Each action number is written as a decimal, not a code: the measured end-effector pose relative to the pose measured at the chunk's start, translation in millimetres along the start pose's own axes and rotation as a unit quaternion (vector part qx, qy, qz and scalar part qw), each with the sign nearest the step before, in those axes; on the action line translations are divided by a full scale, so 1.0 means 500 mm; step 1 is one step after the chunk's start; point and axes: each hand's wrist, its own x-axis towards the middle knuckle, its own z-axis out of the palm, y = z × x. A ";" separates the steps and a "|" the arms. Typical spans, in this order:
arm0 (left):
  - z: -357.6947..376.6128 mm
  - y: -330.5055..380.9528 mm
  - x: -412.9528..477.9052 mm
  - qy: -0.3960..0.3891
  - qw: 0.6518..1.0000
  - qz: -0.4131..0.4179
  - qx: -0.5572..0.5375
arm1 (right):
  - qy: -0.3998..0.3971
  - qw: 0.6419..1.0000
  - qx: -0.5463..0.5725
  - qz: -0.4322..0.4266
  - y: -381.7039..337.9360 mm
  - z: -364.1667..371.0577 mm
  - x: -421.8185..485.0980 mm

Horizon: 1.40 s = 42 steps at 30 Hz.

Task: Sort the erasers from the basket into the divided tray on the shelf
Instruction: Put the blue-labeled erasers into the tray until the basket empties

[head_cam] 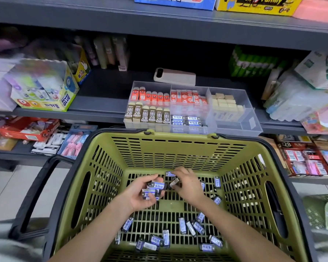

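Both hands in green basket (133,154): left hand (140,195) gripping stacked blue-sleeved erasers (153,188), right hand (187,184) pinching one eraser (174,182) just beside them.

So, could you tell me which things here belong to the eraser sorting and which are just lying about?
Job: left hand holding stack of erasers; right hand pinching single eraser; loose erasers; green basket; divided tray.
Lying about: white phone; Power Glue box; green packs.
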 end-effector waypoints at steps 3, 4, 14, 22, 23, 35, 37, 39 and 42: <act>-0.007 0.006 0.004 -0.011 1.000 0.003 -0.015 | -0.020 1.000 -0.020 -0.007 0.009 0.035 0.007; -0.009 0.007 0.004 -0.008 1.000 0.005 -0.015 | -0.016 1.000 -0.021 -0.008 0.007 0.045 0.009; -0.016 0.007 -0.001 0.083 0.996 0.004 0.037 | 0.009 0.993 -0.118 0.023 -0.006 0.060 0.024; 0.029 0.011 -0.034 0.113 0.962 0.064 0.241 | 0.089 0.987 0.130 0.029 -0.058 -0.041 -0.026; 0.042 0.016 -0.045 0.102 0.959 0.072 0.254 | 0.098 0.986 0.136 0.014 -0.070 -0.066 -0.033; 0.150 0.064 -0.158 -0.057 0.908 0.204 0.362 | -0.039 0.944 0.327 -0.031 -0.141 -0.337 -0.082; 0.166 0.075 -0.168 -0.074 0.904 0.199 0.372 | -0.034 0.949 0.312 -0.039 -0.144 -0.367 -0.076; 0.184 0.085 -0.178 -0.074 0.904 0.191 0.376 | -0.040 0.955 0.288 -0.049 -0.147 -0.388 -0.068; 0.203 0.105 -0.189 -0.086 0.915 0.192 0.345 | -0.076 0.956 0.272 -0.085 -0.151 -0.425 -0.054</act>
